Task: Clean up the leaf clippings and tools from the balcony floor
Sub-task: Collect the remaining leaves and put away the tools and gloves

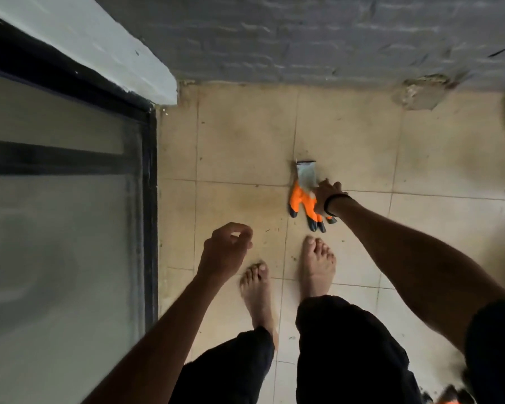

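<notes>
An orange garden glove [301, 199] with black claw tips and a grey cuff lies on the beige floor tiles [245, 147], just ahead of my bare feet. My right hand [328, 195] reaches down to the glove's right side, its fingers curled onto it; the fingertips are hidden. A black band sits on that wrist. My left hand [225, 249] hangs above the tiles near my left foot, fingers loosely curled, holding nothing. Small dark specks of debris [274, 228] are scattered on the tiles near my feet.
A glass door with a black frame [149, 199] runs along the left. A grey brick wall [303, 39] closes the far side, with a crumbled patch [420, 93] at its base. A blurred orange and black thing [449, 398] shows at the bottom right edge.
</notes>
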Available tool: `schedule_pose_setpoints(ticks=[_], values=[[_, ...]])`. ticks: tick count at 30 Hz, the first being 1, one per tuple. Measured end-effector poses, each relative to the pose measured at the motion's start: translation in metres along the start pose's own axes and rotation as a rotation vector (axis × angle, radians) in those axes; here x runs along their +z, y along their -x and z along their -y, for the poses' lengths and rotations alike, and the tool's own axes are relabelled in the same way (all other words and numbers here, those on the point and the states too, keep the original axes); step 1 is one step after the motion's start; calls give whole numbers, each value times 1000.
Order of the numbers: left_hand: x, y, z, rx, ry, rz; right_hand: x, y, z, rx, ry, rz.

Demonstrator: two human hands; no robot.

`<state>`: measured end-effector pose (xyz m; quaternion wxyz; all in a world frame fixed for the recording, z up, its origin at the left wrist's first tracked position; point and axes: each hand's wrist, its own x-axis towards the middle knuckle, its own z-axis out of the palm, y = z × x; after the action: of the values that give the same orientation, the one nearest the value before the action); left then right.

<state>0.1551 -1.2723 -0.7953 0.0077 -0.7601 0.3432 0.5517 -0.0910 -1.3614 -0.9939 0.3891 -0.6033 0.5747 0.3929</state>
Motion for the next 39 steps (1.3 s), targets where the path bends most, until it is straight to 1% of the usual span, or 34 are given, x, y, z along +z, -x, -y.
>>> schedule_pose_setpoints(ticks=[1, 3, 6, 9, 10, 12, 14, 16, 17, 18, 20, 21, 23, 25, 28, 30, 32, 33, 35, 37, 38, 39], values=[[-2, 2, -2, -8, -11, 0, -4, 5, 1, -16, -10, -25], [-6, 10, -9, -32, -21, 5, -15, 20, 4, -52, -112, -90], [-13, 43, -34, -39, -38, 39, -37, 73, 6, -45, -404, -170], [-25, 79, -60, -39, -56, 86, -64, 135, 7, 53, -809, -298], [-29, 91, -69, -44, -58, 97, -74, 158, 5, 105, -939, -313], [-41, 118, -93, -45, -46, 99, -93, 204, 1, 133, -1157, -340], [-52, 146, -121, -21, -59, 76, -110, 250, -5, 143, -1475, -336], [-66, 176, -156, -3, -68, 49, -133, 311, -10, 129, -1843, -265], [-74, 192, -174, -28, 7, 55, -147, 342, -12, 96, -1993, -241], [-80, 206, -190, -79, 150, 92, -158, 370, -13, 69, -2103, -230], [-92, 240, -223, -146, 451, 231, -178, 429, -15, 24, -2286, -225], [-97, 259, -237, -139, 559, 314, -184, 458, -17, -20, -2355, -231], [-102, 290, -262, -81, 673, 413, -190, 505, -17, -98, -2419, -244], [-104, 324, -285, 0, 706, 455, -192, 555, -22, -128, -2445, -294], [-107, 372, -301, 152, 589, 519, -174, 626, -27, -168, -2466, -393], [-108, 406, -305, 234, 448, 569, -150, 671, -33, -150, -2491, -477], [-105, 439, -303, 306, 308, 642, -120, 714, -37, -106, -2503, -603], [-103, 453, -302, 331, 260, 688, -106, 729, -37, -75, -2529, -660], [-93, 486, -296, 373, 148, 786, -72, 765, -35, 65, -2549, -789], [-75, 522, -286, 399, 19, 882, -36, 803, -31, 331, -2448, -918], [-65, 536, -280, 406, -40, 921, -20, 819, -27, 416, -2379, -981], [-49, 556, -272, 414, -114, 961, 3, 837, -25, 448, -2331, -1059]])
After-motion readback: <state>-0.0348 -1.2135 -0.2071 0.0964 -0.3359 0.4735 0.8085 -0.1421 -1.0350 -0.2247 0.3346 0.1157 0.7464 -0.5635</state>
